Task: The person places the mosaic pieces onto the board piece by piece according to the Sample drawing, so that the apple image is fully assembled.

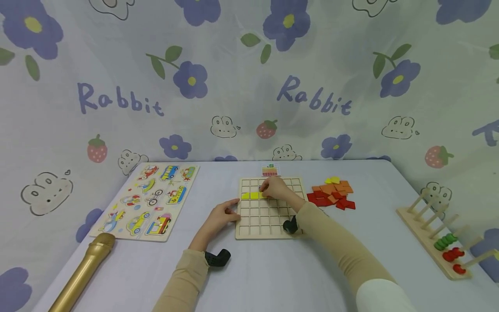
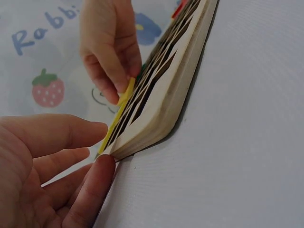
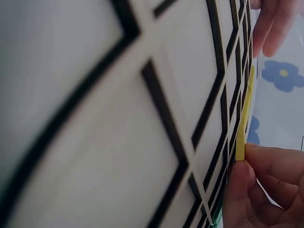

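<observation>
A wooden grid board (image 1: 270, 230) lies in the middle of the table, with yellow square tiles (image 1: 254, 196) in a row in its upper left part. My right hand (image 1: 276, 188) is over that row and pinches a yellow tile (image 3: 241, 151) between thumb and finger, close to the board's surface. At the board's left edge, my left hand (image 1: 221, 214) rests its fingertips, the fingers spread and loosely bent. The left wrist view shows the left thumb (image 2: 97, 183) right at the board's corner. A bit of green (image 3: 216, 216) shows beside the right fingertips.
Right of the board lies a pile of red, orange and yellow tiles (image 1: 331, 193). Behind it is a small picture card (image 1: 270, 169). A vehicle puzzle board (image 1: 161, 207) and a gold microphone (image 1: 85, 264) lie left; a pegged wooden stand (image 1: 422, 232) with beads is far right.
</observation>
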`<state>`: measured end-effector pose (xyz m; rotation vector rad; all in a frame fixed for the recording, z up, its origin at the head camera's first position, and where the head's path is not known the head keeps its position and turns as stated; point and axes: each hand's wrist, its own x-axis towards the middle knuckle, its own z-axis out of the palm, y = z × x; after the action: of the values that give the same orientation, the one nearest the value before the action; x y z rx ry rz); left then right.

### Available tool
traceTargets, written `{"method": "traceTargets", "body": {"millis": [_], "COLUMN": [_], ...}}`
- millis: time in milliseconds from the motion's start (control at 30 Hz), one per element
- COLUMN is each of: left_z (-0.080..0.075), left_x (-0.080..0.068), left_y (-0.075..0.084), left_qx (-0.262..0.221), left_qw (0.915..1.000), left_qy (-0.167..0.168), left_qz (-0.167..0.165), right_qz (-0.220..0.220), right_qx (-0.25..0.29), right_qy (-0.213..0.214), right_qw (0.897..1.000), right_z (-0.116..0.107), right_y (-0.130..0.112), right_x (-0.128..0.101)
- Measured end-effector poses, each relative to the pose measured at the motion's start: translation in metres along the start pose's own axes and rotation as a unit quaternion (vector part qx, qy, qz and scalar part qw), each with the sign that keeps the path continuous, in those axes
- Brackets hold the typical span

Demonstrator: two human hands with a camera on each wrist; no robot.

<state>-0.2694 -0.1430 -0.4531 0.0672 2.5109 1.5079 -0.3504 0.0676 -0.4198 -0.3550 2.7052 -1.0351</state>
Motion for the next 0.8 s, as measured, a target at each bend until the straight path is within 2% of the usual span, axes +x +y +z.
{"method": "traceTargets", "body": {"millis": [300, 400, 600, 800], "left_z": [0.001, 0.002, 0.001, 0.001], "left_x": [0.002, 0.002, 0.001, 0.001], "left_y": [0.001, 0.001, 0.0, 0.0], "left_qx": [-0.004, 0.001, 0.015, 0.018], "left_qw": [1.0, 1.0, 0.9999, 0.9998], "left_qy": [0.002, 0.002, 0.004, 0.006], "left_qz": [0.001, 0.005, 0.002, -0.002], "right_qz": [-0.025, -0.028, -0.008, 0.013], "right_qx": [-0.025, -0.01, 0.064, 0.081], "right_qy": [0.016, 0.009, -0.006, 0.024], "right_qw": [0.999, 1.0, 0.998, 0.996], "right_z": [-0.001, -0.004, -0.021, -0.047], "right_y": [-0.001, 0.0, 0.013, 0.042], "right_x": [-0.005, -0.007, -0.012, -0.019]}}
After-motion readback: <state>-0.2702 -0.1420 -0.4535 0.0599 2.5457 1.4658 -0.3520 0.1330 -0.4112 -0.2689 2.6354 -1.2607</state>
